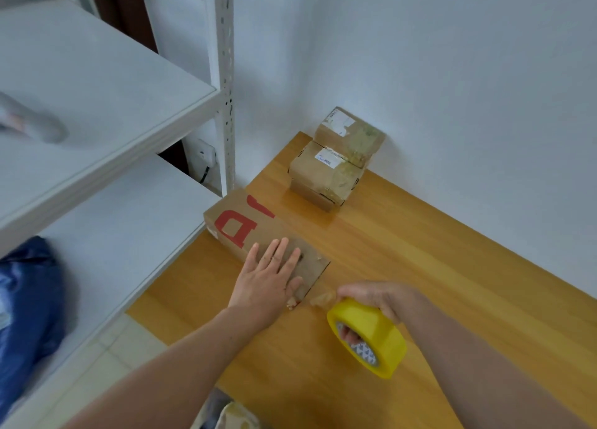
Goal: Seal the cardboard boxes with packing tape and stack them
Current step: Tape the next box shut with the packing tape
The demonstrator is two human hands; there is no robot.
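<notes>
A long flat cardboard box with red letters lies on the wooden table, its far end over the table's left edge. My left hand rests flat on the box's near end, fingers spread. My right hand grips a yellow roll of packing tape just right of that end, fingers through the core. A crumpled bit of tape sits between roll and box corner. Two small taped boxes stand stacked at the back against the wall, over a third flat one.
White metal shelving stands to the left, with a blue bag on its lower shelf. A socket with a plug is on the wall behind the shelf post. The white wall borders the table at the right.
</notes>
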